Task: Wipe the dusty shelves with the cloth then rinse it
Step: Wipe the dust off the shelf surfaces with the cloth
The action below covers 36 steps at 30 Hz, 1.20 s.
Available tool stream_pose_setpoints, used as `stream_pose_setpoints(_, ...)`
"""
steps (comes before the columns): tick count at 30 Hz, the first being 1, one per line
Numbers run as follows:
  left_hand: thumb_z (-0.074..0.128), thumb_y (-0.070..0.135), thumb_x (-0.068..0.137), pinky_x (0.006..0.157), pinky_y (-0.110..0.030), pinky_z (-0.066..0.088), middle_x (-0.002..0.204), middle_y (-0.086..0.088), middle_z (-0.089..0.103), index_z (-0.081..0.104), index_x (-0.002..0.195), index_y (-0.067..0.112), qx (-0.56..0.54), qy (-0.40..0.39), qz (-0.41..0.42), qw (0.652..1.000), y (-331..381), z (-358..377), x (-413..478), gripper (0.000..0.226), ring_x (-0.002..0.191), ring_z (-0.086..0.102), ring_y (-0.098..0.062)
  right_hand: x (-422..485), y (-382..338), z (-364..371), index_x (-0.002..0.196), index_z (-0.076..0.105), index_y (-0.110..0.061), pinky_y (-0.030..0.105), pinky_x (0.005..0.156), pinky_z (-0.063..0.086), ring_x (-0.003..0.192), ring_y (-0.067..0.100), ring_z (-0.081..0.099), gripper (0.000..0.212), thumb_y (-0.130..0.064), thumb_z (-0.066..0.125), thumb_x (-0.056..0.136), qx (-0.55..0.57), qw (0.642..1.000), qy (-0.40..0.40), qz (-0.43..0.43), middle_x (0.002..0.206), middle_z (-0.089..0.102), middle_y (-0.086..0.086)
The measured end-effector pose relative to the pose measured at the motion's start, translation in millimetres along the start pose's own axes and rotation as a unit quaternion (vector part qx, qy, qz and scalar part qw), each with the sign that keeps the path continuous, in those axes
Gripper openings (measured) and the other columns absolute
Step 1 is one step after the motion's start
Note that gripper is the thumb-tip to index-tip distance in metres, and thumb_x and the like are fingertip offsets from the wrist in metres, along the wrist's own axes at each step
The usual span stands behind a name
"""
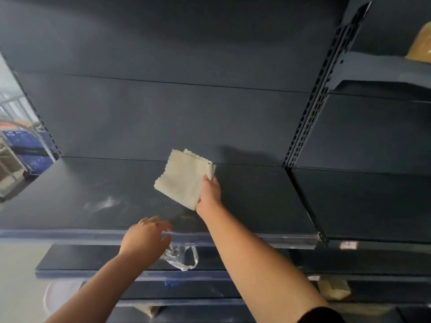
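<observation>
Right hand point(210, 191) pinches folded cream waffle-weave cloth point(184, 179) at its edge; press flat, sweep toward pale dust smear point(105, 203) on dark metal shelf point(256, 197). Left hand point(145, 236): fingers loosely spread at shelf lip.

Cloth point(184, 177): off-white/beige, fine waffle-grid weave. Shelf point(256, 194): dark navy-grey, whitish dust smear point(105, 203) at 9 o'clock from cloth. Upright rail point(312, 108): black, rows of slots. Crates point(28, 145) at far 9 o'clock: blue. Plastic bag point(182, 257) at 6 o'clock: clear.
</observation>
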<state>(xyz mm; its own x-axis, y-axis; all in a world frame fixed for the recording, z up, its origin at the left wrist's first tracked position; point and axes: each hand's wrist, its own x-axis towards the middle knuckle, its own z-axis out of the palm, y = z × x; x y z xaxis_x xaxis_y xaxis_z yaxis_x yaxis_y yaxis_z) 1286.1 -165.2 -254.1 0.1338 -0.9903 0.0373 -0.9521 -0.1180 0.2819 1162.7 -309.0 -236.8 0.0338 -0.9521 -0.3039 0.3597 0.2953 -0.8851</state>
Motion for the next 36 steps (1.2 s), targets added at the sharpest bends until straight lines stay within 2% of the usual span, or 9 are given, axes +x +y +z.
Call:
stream_pose_setpoints(3,0.054,0.029,0.085,0.082,-0.03,0.049,0.113,0.015,0.064,0.067,0.1,0.039,-0.002,0.0,0.002,1.0,-4,-1,3,0.022,0.103,0.057,-0.014,4,-43,-50,0.114,0.058,-0.03,0.029,0.085,0.051,0.095,0.006,0.064,0.027,-0.017,0.045,0.093,-0.12,0.977,0.051,-0.167,0.103,0.067,-0.009)
stream_pose_setpoints(6,0.05,0.021,0.086,0.076,-0.029,0.049,0.106,0.012,0.066,0.068,0.093,0.036,0.001,0.003,0.003,1.0,-4,1,9,0.024,0.096,0.059,-0.016,-9,-72,-107,0.115,0.052,-0.041,0.019,0.069,0.045,0.079,-0.01,0.057,0.032,-0.021,0.041,0.092,-0.337,0.891,0.087,-0.29,0.088,0.06,-0.031)
stream_pose_setpoints(10,0.049,0.019,0.084,0.064,-0.027,0.044,0.096,0.013,0.067,0.066,0.086,0.036,-0.008,-0.006,0.005,1.0,-6,2,16,0.024,0.086,0.061,-0.015,-17,-56,-159,0.13,0.049,-0.027,0.033,0.081,0.048,0.098,0.029,0.062,0.035,-0.017,0.041,0.097,-0.514,0.816,0.14,-0.225,0.112,0.067,0.006)
stream_pose_setpoints(14,0.049,0.021,0.082,0.06,-0.026,0.04,0.089,0.013,0.064,0.064,0.08,0.035,-0.013,-0.011,0.013,1.0,-13,-3,16,0.02,0.081,0.059,-0.016,-32,-7,-124,0.135,0.043,-0.011,0.039,0.092,0.046,0.107,0.037,0.058,0.038,-0.015,0.039,0.098,-0.63,0.761,0.064,-0.14,0.125,0.057,0.019)
stream_pose_setpoints(18,0.047,0.023,0.083,0.058,-0.027,0.041,0.083,0.009,0.06,0.063,0.078,0.03,0.0,0.004,0.015,1.0,-30,-6,11,0.018,0.082,0.06,-0.019,-52,41,-22,0.123,0.051,-0.01,0.039,0.085,0.046,0.099,0.036,0.058,0.029,-0.017,0.038,0.098,-0.552,0.819,-0.059,-0.141,0.117,0.061,0.019)
stream_pose_setpoints(22,0.047,0.028,0.086,0.059,-0.028,0.04,0.079,0.01,0.054,0.063,0.08,0.031,-0.003,0.019,0.022,1.0,-48,-11,3,0.017,0.082,0.057,-0.016,-61,52,60,0.114,0.057,-0.018,0.034,0.079,0.049,0.088,0.027,0.06,0.026,-0.017,0.041,0.094,-0.19,0.981,-0.036,-0.001,0.111,0.064,0.015)
stream_pose_setpoints(27,0.05,0.03,0.088,0.071,-0.032,0.051,0.091,0.011,0.062,0.066,0.088,0.035,-0.019,0.016,0.015,1.0,-73,-20,-1,0.016,0.089,0.056,-0.015,-41,1,51,0.101,0.058,-0.021,0.048,0.095,0.05,0.098,0.027,0.062,0.018,-0.015,0.042,0.097,-0.015,0.992,0.052,-0.116,0.105,0.066,0.01)
stream_pose_setpoints(31,0.058,0.021,0.084,0.075,-0.032,0.05,0.093,0.012,0.065,0.071,0.083,0.032,-0.082,0.008,0.017,0.996,-83,-24,-2,0.017,0.09,0.058,-0.015,-12,-41,4,0.129,0.049,-0.023,0.019,0.081,0.039,0.101,0.016,0.057,0.036,-0.02,0.04,0.095,-0.269,0.897,0.141,-0.322,0.123,0.063,0.008)
stream_pose_setpoints(36,0.06,0.022,0.085,0.078,-0.03,0.05,0.099,0.012,0.067,0.074,0.089,0.033,-0.104,0.016,0.03,0.994,-89,-23,-3,0.018,0.092,0.059,-0.013,23,1,-27,0.132,0.048,-0.014,0.041,0.096,0.043,0.115,0.035,0.055,0.037,-0.015,0.041,0.096,-0.573,0.775,0.109,-0.242,0.129,0.058,0.016)
